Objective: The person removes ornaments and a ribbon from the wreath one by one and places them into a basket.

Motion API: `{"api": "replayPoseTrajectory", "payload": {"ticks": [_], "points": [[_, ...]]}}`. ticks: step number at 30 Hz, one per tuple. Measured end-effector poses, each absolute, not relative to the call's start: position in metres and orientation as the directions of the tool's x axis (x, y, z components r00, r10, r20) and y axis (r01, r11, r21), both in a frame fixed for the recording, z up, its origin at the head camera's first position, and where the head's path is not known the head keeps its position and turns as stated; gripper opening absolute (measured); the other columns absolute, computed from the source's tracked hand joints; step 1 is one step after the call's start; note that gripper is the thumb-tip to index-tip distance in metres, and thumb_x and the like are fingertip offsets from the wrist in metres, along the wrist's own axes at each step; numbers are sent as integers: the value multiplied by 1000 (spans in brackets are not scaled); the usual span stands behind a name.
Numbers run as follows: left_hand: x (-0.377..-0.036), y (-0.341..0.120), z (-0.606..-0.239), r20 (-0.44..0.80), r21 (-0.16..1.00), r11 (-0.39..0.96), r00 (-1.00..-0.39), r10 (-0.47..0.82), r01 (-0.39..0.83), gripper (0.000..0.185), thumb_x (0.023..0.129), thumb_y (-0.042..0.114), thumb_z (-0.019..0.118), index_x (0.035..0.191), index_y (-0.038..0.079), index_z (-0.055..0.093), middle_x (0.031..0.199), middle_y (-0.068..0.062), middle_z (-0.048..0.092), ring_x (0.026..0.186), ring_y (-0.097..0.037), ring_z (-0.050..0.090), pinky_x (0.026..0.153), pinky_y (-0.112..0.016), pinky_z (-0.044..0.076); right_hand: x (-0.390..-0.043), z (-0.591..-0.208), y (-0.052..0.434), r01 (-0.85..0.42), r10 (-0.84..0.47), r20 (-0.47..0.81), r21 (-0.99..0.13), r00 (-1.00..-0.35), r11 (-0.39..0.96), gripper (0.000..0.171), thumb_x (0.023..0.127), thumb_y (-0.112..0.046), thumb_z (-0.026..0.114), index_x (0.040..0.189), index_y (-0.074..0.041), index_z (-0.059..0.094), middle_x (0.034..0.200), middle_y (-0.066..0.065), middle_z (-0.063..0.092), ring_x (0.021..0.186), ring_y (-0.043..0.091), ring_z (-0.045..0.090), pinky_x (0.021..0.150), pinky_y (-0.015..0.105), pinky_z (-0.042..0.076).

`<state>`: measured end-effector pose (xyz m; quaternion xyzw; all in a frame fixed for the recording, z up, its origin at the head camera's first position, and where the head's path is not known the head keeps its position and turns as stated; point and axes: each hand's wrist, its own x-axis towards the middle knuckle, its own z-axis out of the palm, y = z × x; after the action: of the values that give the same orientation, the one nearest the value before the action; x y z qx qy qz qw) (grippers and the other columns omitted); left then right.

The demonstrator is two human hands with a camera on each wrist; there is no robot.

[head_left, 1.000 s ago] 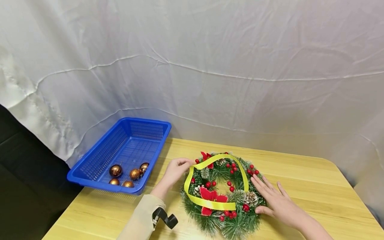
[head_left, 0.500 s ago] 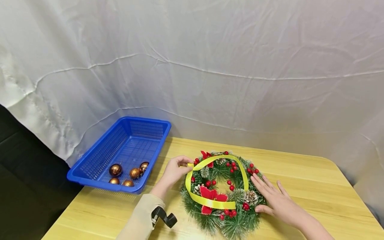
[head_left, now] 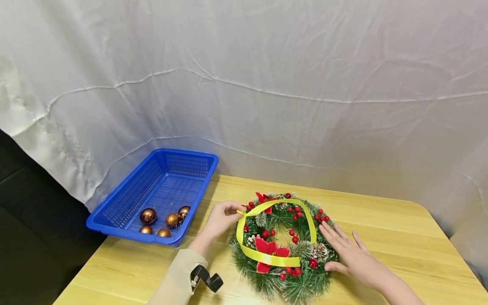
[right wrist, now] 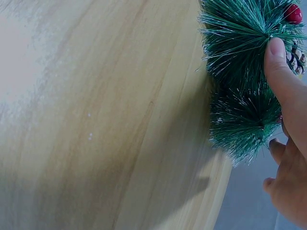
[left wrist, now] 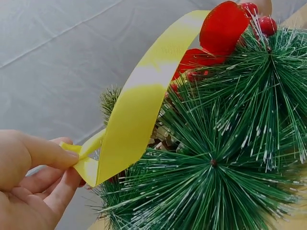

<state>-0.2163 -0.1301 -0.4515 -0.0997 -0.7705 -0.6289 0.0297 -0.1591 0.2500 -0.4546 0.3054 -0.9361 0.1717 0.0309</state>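
Observation:
A green pine wreath (head_left: 284,241) with red berries, red flowers and pinecones lies on the wooden table (head_left: 381,220). A yellow ribbon (head_left: 267,256) loops over it. My left hand (head_left: 221,218) pinches the ribbon's end (left wrist: 88,165) at the wreath's left edge, thumb and fingertips closed on it. My right hand (head_left: 352,254) rests flat on the wreath's right side, fingers straight; its thumb (right wrist: 283,72) presses the needles (right wrist: 240,62).
A blue plastic basket (head_left: 126,203) at the table's back left holds several copper baubles (head_left: 164,220). White cloth (head_left: 267,84) hangs behind the table. The table's left edge borders a dark area (head_left: 30,237). A black clip (head_left: 207,277) sits on my left sleeve.
My left hand has closed its thumb and fingers onto the ribbon's end and drawn it slightly left. The right hand has stayed on the wreath.

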Motion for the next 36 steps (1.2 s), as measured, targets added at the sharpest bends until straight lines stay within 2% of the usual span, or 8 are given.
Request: {"api": "replayPoseTrajectory", "payload": {"ticks": [8,11,15,19,23,26,31,36], "points": [[-219,-130,-455,239,901,306,-940,245,308,36,80,-10,57,109,6,71,103,-9,68,72,-11,56,56,-21,46,-159,-455,250,-589,-563,175,-287,-808,756,89,85,-51,60,154,-16,17,158,8,17,143,19,0,109,50,-17],[-218,-127,-453,223,883,344,-930,291,319,41,80,-11,54,113,6,70,110,-10,67,60,-5,47,49,-18,39,-159,-455,250,-591,-564,178,-283,-806,756,89,85,-51,60,154,-16,17,158,8,17,143,19,0,109,50,-17],[-218,-124,-452,194,869,382,-927,322,314,39,79,-12,53,112,2,70,112,-14,65,49,-4,34,43,-17,30,-160,-455,250,-591,-565,176,-288,-806,753,89,85,-51,60,154,-17,17,158,7,16,143,20,1,109,49,-18],[-218,-124,-452,183,870,388,-930,318,304,39,78,-11,57,111,4,70,109,-10,66,60,-8,44,49,-18,38,-160,-456,251,-591,-566,172,-288,-806,754,88,85,-52,60,154,-17,17,158,7,16,143,21,1,109,48,-19],[-218,-123,-453,196,883,360,-934,298,300,30,81,-3,66,107,9,73,107,-6,68,74,-12,58,64,-22,51,-160,-456,251,-591,-566,173,-286,-806,755,88,85,-52,60,154,-16,17,158,7,16,143,20,0,108,47,-19],[-215,-123,-448,215,899,319,-937,275,300,23,80,-1,70,101,6,73,103,-8,69,80,-15,62,70,-25,54,-160,-457,251,-590,-565,173,-289,-807,754,88,85,-52,60,154,-16,17,158,6,16,143,19,0,108,47,-19],[-215,-121,-442,214,926,268,-954,208,266,16,79,-4,72,94,-1,71,91,-11,69,78,-16,62,70,-26,54,-160,-458,252,-595,-567,184,-289,-803,750,88,85,-50,61,154,-16,18,158,6,16,143,18,-1,108,47,-20],[-217,-124,-433,222,940,225,-961,164,256,14,78,-1,74,92,0,69,87,-8,68,75,-14,61,67,-23,53,-160,-458,252,-598,-567,190,-293,-801,746,88,85,-50,61,154,-16,18,158,7,16,143,17,-2,108,47,-20]]}}
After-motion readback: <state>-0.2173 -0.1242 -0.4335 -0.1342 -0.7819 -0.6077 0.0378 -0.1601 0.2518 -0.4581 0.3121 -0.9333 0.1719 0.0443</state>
